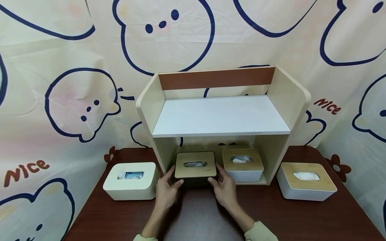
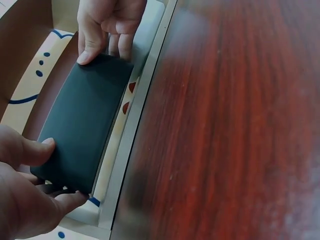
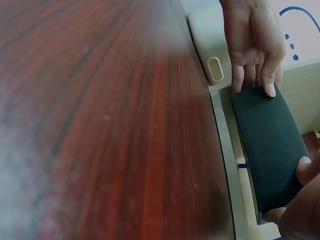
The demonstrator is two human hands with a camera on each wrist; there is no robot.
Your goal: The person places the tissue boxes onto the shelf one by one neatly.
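Observation:
A black tissue box (image 1: 196, 171) with a wood-coloured lid is held between both hands at the front of the shelf unit's lower level. My left hand (image 1: 166, 192) grips its left end, thumb on the front side. At the opposite end my right hand (image 1: 224, 189) grips it the same way. In the left wrist view the box's dark front (image 2: 85, 115) faces the camera, with fingers curled round both ends. The right wrist view shows that front (image 3: 270, 145) too, thumbs pressing on it. A white tissue box with wooden lid (image 1: 242, 167) stands just right of the held one.
The shelf unit (image 1: 221, 115) has a white upper board and pale side panels, and stands at the back of the dark wood table (image 1: 259, 207). A cream tissue box (image 1: 131, 187) sits left of it, and another white one with wooden lid (image 1: 306, 189) sits right. Behind hangs a bear-patterned cloth (image 1: 81, 100).

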